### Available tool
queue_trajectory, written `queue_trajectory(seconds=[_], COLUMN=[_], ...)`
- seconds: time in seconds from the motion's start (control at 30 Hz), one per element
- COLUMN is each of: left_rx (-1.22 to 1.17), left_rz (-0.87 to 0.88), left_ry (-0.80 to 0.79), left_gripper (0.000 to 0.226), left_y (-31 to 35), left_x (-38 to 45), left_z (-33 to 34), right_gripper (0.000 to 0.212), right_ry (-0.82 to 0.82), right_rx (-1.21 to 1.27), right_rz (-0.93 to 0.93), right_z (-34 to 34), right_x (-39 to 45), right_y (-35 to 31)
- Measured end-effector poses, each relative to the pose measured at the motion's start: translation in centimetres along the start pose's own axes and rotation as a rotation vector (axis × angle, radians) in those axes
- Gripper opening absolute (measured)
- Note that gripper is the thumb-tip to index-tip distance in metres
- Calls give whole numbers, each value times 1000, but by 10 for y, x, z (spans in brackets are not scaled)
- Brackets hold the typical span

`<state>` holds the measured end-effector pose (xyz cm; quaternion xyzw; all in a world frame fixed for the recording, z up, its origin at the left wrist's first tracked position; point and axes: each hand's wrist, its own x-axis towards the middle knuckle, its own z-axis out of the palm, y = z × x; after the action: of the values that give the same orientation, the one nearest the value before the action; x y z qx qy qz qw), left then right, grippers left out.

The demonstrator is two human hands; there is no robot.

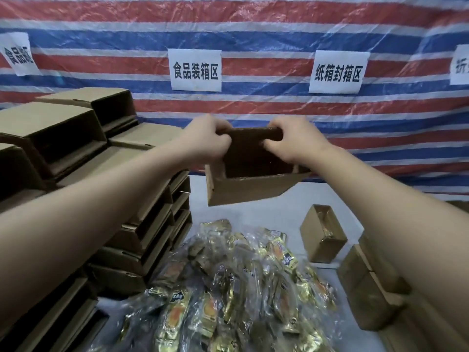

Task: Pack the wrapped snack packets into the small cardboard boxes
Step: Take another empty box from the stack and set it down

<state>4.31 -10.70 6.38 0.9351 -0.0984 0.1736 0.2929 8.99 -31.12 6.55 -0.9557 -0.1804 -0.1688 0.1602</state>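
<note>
A small open cardboard box (243,190) hangs in the air above the table, its opening turned toward me and its inside dark. My left hand (203,142) grips the box's upper left edge. My right hand (295,141) grips the upper right edge, fingers curled over the rim. Below the box lies a heap of gold-wrapped snack packets (236,288) in clear plastic on the table. Whether the held box has anything in it cannot be seen.
Stacks of open cardboard boxes (76,158) fill the left side. Another small box (322,235) holding gold packets stands at the right, with closed boxes (370,290) beside it. A striped tarp wall (253,21) with paper signs closes the back.
</note>
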Motion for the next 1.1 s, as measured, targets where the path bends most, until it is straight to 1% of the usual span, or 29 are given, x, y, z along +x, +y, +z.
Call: queue_trajectory(seconds=[0.03, 0.07, 0.2, 0.3, 0.37, 0.43, 0.53, 0.67, 0.77, 0.87, 0.97, 1.1], left_rx=[-42, -82, -198, -242, -248, -252, -224, -199, -178, -100, -71, -38], left_rz=[-15, -31, -147, -241, -288, -337, -346, -305, -310, -304, -277, -226], left_ry=[-27, -56, -216, -351, -423, -471, -527, -659, -714, -722, -732, -729], left_gripper=[30, 29, 23, 14, 17, 19, 21, 24, 25, 26, 24, 23], left_y=[-1, -3, -18, -29, -35, -39, -44, -52, -60, -69, -74, -77], left_x=[-10, -20, -68, -114, -146, -173, -205, -241, -261, -271, -271, -271], left_z=[11, 24, 86, 138, 171, 198, 230, 259, 272, 281, 287, 292], right_gripper=[16, 10, 14, 20, 24, 27, 28, 26, 31, 31, 31, 32], right_ry=[-32, -53, -197, -374, -465, -518, -593, -688, -699, -650, -589, -570], right_rx=[-73, -132, -224, -180, -169, -166, -149, -152, -146, -124, -119, -154], right_rz=[-19, -35, -45, 18, 44, 75, 130, 184, 218, 261, 288, 283], right_z=[2, 6, 53, 100, 129, 153, 180, 203, 219, 231, 233, 238], right_x=[-10, -22, -81, -141, -181, -215, -256, -295, -320, -340, -346, -352], right_y=[6, 12, 37, 56, 69, 79, 89, 96, 91, 82, 80, 78])
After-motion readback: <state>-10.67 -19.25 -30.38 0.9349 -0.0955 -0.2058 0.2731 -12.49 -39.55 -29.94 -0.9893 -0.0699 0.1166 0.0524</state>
